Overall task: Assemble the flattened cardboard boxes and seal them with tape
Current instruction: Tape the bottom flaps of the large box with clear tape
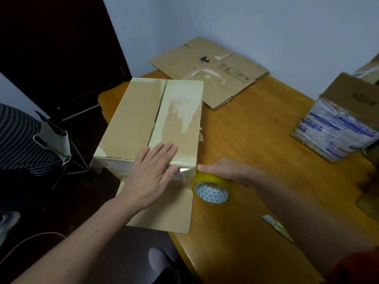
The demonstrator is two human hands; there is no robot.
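Note:
An assembled cardboard box (143,117) stands on the wooden table (256,144), its closed flaps up with clear tape along the centre seam. My left hand (151,171) lies flat, fingers spread, over the near edge of the box on the tape end. My right hand (223,171) grips a yellowish tape roll (211,189) at the box's near right corner. One loose flap (170,210) lies flat toward me at the box's base.
A flattened cardboard box (209,68) lies at the table's far side by the wall. A plastic-wrapped box (340,121) stands at the right. A small white strip (274,224) rests near my right forearm. A folding stand (55,138) and a striped sleeve are at the left.

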